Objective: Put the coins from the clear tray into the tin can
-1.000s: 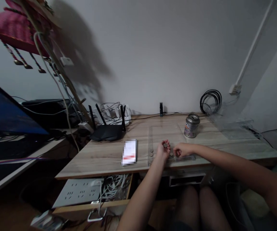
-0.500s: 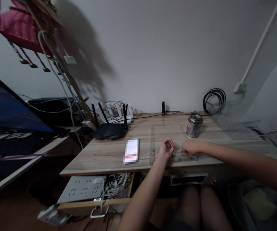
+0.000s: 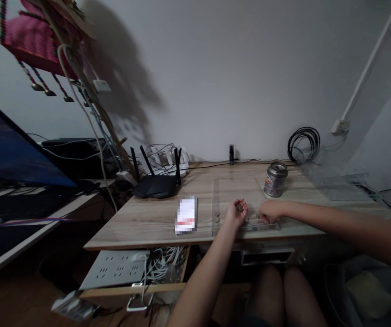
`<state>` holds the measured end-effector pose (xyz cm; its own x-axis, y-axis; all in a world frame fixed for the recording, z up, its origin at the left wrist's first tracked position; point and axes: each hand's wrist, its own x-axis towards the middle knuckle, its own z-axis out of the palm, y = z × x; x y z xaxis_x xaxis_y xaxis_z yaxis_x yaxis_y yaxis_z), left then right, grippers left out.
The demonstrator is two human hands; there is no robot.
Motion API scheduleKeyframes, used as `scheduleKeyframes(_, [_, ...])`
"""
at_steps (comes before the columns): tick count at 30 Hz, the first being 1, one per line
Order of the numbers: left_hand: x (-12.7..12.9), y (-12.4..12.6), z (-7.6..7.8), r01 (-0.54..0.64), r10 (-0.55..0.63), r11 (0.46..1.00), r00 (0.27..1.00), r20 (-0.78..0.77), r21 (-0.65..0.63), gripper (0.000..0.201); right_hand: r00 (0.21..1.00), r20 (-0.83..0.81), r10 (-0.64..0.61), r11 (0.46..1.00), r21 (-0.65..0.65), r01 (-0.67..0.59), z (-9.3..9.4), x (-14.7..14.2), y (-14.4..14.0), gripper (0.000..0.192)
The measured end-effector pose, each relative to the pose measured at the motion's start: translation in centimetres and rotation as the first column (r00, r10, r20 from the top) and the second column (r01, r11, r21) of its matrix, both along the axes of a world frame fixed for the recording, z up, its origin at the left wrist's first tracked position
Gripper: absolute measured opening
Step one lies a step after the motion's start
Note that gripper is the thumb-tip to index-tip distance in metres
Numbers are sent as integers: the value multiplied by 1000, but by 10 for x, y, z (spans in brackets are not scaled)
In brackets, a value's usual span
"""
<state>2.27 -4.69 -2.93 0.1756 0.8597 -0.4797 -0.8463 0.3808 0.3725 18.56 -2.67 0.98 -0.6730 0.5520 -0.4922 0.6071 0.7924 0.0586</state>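
My left hand (image 3: 238, 212) is turned palm up over a clear plastic tray (image 3: 215, 193), its fingers curled around a few coins (image 3: 239, 207). To its right, my right hand (image 3: 271, 211) is low over the tray with fingers pinched together. A small pale bit shows at those fingertips, too small to name. Loose coins (image 3: 217, 217) lie in the tray's left part, and one more shows just beside my left hand. Behind my right hand stands a can-shaped coin bank (image 3: 275, 180) with a slot in its lid and a printed cartoon.
A phone (image 3: 186, 215) with a lit screen lies left of the tray. A black router (image 3: 156, 185), coiled black cable (image 3: 303, 143) and small dark bottle (image 3: 231, 154) stand further back. Below the desk edge an open drawer (image 3: 132, 289) holds a power strip and white cables.
My right hand has shifted slightly, staying pinched over the tray. My left hand stays cupped around the coins. The whole view has moved a little.
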Motion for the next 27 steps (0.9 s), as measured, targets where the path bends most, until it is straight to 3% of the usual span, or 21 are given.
scheduleKeyframes(6, [1, 0, -1, 23, -23, 1000, 1000, -16, 13, 13, 994, -91, -61, 997, -56, 56, -2, 2, 0, 23])
scheduleKeyframes(9, [4, 1, -1, 76, -75, 997, 997, -36, 11, 14, 945, -287, -155, 987, -85, 136, 15, -10, 7, 18])
scheduleKeyframes(12, [6, 1, 1, 123, -123, 992, 992, -32, 7, 15, 816, -534, -220, 975, -101, 196, 40, -28, 19, 24])
scheduleKeyframes(15, [6, 1, 3, 62, -62, 998, 998, -13, -2, 18, 761, -615, -207, 966, -4, 259, 55, -34, 26, 29])
scheduleKeyframes(17, [5, 0, 4, -7, 7, 1000, 1000, -9, -14, 21, 811, -557, -179, 942, 140, 305, 50, -29, 25, 21])
scheduleKeyframes(19, [2, -1, 4, -45, 44, 999, 999, -12, -25, 23, 899, -406, -166, 946, 193, 262, 33, -19, 20, 18])
scheduleKeyframes(21, [0, -2, 4, -41, 40, 999, 999, -12, -25, 24, 944, -299, -138, 972, 144, 188, 11, -8, 13, 23])
scheduleKeyframes(23, [-2, -3, 4, -28, 28, 999, 1000, -4, -15, 25, 940, -313, -134, 982, 85, 169, -8, -1, 6, 25])
scheduleKeyframes(27, [-3, -4, 2, -9, 9, 1000, 1000, 14, 15, 26, 909, -363, -203, 975, 12, 222, -22, 3, 0, 17])
